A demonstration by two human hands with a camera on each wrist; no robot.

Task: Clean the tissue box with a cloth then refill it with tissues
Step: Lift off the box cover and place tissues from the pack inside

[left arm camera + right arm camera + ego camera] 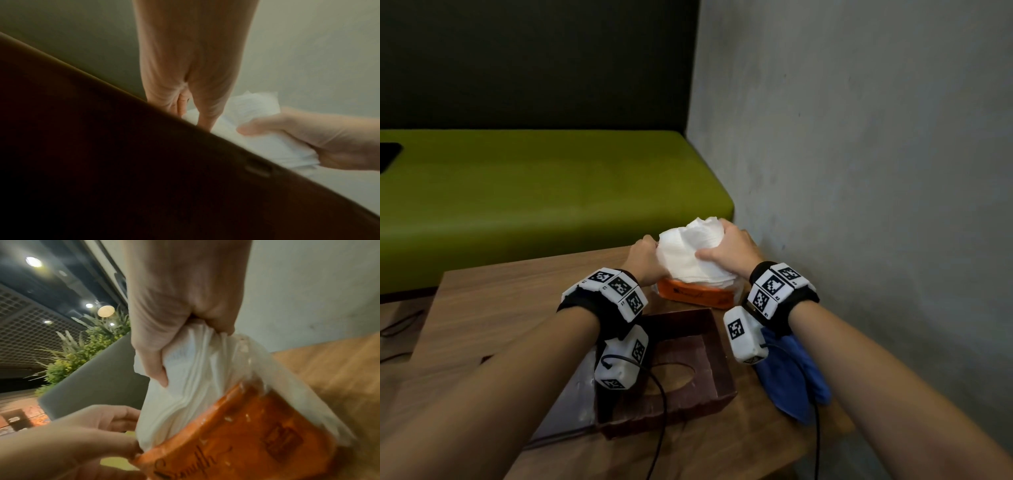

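Refill step, in hand. Right hand (736, 251) grips the top of a white tissue stack (690, 248), thumb and fingers curled round it, drawing it from the orange plastic pack (697, 296). Left hand (645, 255) clasps the stack's far side at the pack mouth. Brown tissue box (709, 383), open side up, lies nearer than both hands on the table (493, 301); blue cloth (794, 377) beneath the right wrist. Next, by judgement: free the stack, carry it back, seat it squarely in the box.

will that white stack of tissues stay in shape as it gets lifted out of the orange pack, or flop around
Probably floppy: the white stack of paper tissues already bulges and creases where the right hand grips it. Likely light and compressible, since the fingers dent its layers. Loose sheets may fan apart, so the left hand supporting the other side helps.
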